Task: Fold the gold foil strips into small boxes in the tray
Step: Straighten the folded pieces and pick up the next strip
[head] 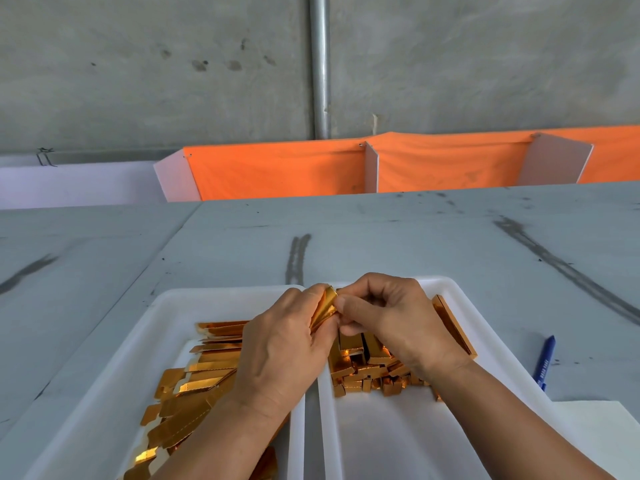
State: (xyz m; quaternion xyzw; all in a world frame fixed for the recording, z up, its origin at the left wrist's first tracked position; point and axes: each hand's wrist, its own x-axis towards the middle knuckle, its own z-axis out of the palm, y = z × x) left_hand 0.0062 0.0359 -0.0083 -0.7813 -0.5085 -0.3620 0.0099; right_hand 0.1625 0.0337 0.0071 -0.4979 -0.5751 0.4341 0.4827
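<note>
Flat gold strips [207, 368] lie in the left tray [104, 375]; my left hand [280, 348] and right hand [391, 317] both pinch one half-folded strip [325, 306] above folded boxes [363, 372] in the right tray [398, 441]

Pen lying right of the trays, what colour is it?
The pen is blue; it shows best in the head view.

The left hand [280, 355] hid the near ends of the flat strips [204, 372]. The right hand [391, 320] covered part of the folded boxes [363, 365]. Fingers [349, 304] concealed most of the pinched strip [325, 304]. The left tray [114, 375] and right tray [398, 438] ran off the bottom edge. The pen [545, 362] bore lettering too small to read.
</note>
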